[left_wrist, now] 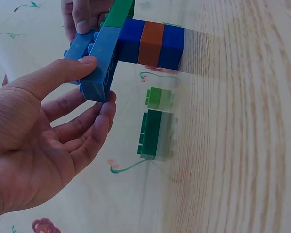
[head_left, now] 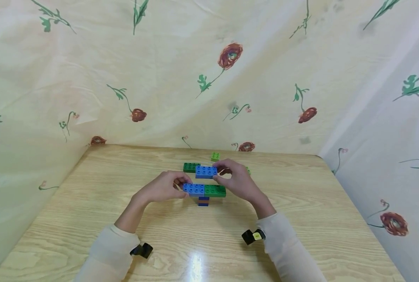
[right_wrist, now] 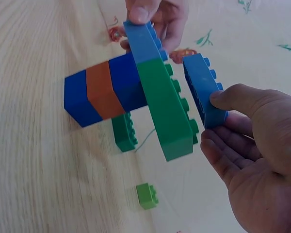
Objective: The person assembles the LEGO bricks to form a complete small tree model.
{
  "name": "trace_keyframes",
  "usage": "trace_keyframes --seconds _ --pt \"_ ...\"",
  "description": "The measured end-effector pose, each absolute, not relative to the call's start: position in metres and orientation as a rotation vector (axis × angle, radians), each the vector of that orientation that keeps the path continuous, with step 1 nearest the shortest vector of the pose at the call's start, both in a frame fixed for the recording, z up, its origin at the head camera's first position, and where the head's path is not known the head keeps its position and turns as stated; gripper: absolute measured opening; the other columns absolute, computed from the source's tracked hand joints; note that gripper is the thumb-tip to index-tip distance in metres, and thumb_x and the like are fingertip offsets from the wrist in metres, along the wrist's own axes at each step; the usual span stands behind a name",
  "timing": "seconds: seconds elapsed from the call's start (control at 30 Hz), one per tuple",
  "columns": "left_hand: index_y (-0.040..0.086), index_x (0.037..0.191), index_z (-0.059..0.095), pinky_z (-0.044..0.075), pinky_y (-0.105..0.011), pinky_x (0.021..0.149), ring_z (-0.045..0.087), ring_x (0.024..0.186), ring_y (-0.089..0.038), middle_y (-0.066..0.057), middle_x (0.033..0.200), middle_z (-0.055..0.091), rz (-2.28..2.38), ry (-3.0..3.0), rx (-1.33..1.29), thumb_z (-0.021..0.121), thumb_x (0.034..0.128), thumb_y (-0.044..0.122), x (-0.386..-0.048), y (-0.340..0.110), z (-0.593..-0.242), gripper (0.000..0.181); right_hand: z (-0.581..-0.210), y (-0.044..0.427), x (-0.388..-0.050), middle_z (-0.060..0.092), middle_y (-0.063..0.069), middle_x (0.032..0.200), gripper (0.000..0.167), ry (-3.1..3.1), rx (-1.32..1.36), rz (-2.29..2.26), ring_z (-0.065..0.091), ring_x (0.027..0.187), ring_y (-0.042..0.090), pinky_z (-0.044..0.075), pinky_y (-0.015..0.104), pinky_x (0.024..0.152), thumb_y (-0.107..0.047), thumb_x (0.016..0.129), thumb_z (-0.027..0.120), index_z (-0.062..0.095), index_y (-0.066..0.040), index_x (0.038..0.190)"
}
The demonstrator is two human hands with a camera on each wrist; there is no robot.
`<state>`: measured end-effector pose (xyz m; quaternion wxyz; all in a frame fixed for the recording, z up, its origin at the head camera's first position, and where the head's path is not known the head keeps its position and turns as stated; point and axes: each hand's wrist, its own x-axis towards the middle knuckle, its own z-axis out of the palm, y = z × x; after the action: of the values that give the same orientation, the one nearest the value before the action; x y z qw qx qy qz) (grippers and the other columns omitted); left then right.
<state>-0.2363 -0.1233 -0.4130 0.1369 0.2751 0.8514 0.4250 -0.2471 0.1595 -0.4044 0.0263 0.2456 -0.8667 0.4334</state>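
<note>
A short column of blue and orange bricks [right_wrist: 104, 90] stands on the table. Across its top lie a blue brick [head_left: 193, 190] and a green brick [head_left: 215, 190], end to end. My left hand [head_left: 165, 187] pinches the outer end of that blue brick between thumb and fingers. Another blue brick [right_wrist: 203, 90] is in my right hand [head_left: 239, 180], pinched at its right end with studs up. In the right wrist view a gap shows between this held brick and the studs of the bricks below it.
Behind the column sit a dark green brick [head_left: 191, 167] and a small lime brick [head_left: 215, 157]. A bit of another light green piece [head_left: 248, 170] shows past my right hand. Flower-patterned cloth [head_left: 181, 78] hangs behind the wooden table [head_left: 174, 243] and along its sides.
</note>
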Motion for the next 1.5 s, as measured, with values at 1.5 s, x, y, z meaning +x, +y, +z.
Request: trace_keyframes --seconds 1.5 --pt "0.002 0.125 0.067 0.059 -0.033 0.087 0.067 0.098 -0.018 -0.011 0.113 0.071 1.228 2.476 0.785 0.078 0.0905 0.016 -0.237 -0.124 -0.414 0.039 -0.416 0.150 -0.222 0.072 0.001 0.115 0.030 -2.731 0.857 1.190 0.067 0.104 0.016 0.058 0.039 0.093 -0.016 0.091 0.080 0.071 -0.011 0.119"
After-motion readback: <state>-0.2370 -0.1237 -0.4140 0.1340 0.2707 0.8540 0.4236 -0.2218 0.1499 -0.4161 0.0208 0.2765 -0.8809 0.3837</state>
